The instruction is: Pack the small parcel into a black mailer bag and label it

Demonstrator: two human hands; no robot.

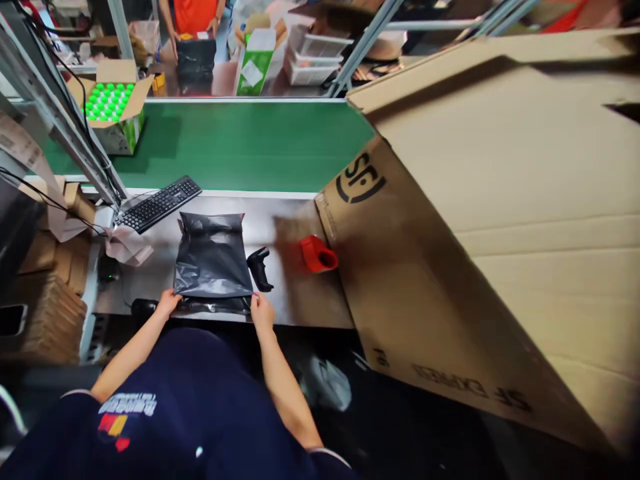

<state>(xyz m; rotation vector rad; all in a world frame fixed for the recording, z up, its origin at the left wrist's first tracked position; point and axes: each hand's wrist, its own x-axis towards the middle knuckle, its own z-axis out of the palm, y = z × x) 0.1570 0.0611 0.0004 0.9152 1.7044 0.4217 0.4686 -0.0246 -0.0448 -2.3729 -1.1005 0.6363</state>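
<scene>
A black plastic mailer bag (213,257) lies flat on the brown worktable (290,293) in front of me. My left hand (167,303) rests at the bag's near left corner, fingers closed on its edge. My right hand (261,309) pinches the near right corner of the same bag. A black handheld scanner (260,268) lies just right of the bag, close to my right hand. A red tape dispenser (317,255) sits further right.
A large cardboard box (490,220) fills the right side. A black keyboard (158,203) lies at the back left, beside a green conveyor belt (240,143). A carton of green-capped bottles (108,101) stands on the belt. Another person (193,17) works beyond it.
</scene>
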